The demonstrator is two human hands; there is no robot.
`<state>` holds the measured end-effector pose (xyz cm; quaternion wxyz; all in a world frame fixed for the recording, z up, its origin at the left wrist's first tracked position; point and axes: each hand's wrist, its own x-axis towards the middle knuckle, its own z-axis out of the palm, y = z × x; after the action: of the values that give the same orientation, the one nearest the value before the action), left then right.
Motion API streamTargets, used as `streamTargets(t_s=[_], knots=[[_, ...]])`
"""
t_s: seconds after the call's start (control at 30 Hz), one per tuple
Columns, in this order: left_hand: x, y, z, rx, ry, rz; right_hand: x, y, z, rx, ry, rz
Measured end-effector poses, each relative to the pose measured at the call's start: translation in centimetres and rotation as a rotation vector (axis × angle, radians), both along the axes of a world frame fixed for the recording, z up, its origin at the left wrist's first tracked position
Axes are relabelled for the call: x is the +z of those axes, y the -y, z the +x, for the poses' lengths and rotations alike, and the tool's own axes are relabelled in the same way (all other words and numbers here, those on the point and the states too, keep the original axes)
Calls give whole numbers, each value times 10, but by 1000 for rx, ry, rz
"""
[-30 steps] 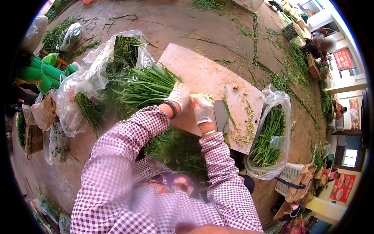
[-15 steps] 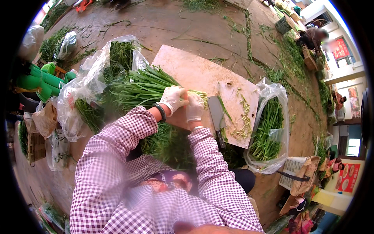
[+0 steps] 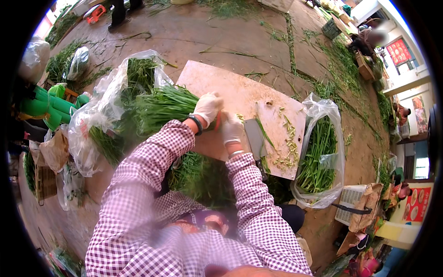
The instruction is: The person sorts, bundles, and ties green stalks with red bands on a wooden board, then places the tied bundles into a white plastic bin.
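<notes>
Both arms (image 3: 251, 189) out over your board's (image 3: 221, 83) near left | left hand (image 3: 209, 107) snug round green stalks (image 3: 167, 104) | right hand (image 3: 231, 128) curled alongside, can't tell its grip

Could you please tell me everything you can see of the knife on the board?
The knife has a broad, grey, metal-looking blade and a dark handle. It lies flat on the pale board, handle at its near edge, unheld, just right of the right hand. Whether the green stalk beside it touches is unclear.
</notes>
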<state>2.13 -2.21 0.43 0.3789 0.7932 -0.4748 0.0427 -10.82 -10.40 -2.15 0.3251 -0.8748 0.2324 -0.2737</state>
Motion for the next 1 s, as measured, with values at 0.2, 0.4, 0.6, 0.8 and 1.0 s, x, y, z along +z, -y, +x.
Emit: streamTargets(t_s=[0.2,0.4,0.6,0.8,1.0], knots=[[-8,52,45,-42,-378,468,-4,26,28,-75,-217,-36],[-29,48,49,-80,-399,509,-16,22,28,-41,-42,-111],[-36,17,17,72,-303,329,-19,1,6,14,19,-287],[-31,-17,-14,85,-413,90,-17,-24,-18,92,213,-327],[-19,-28,-29,128,-283,110,17,-23,-18,194,106,-341]])
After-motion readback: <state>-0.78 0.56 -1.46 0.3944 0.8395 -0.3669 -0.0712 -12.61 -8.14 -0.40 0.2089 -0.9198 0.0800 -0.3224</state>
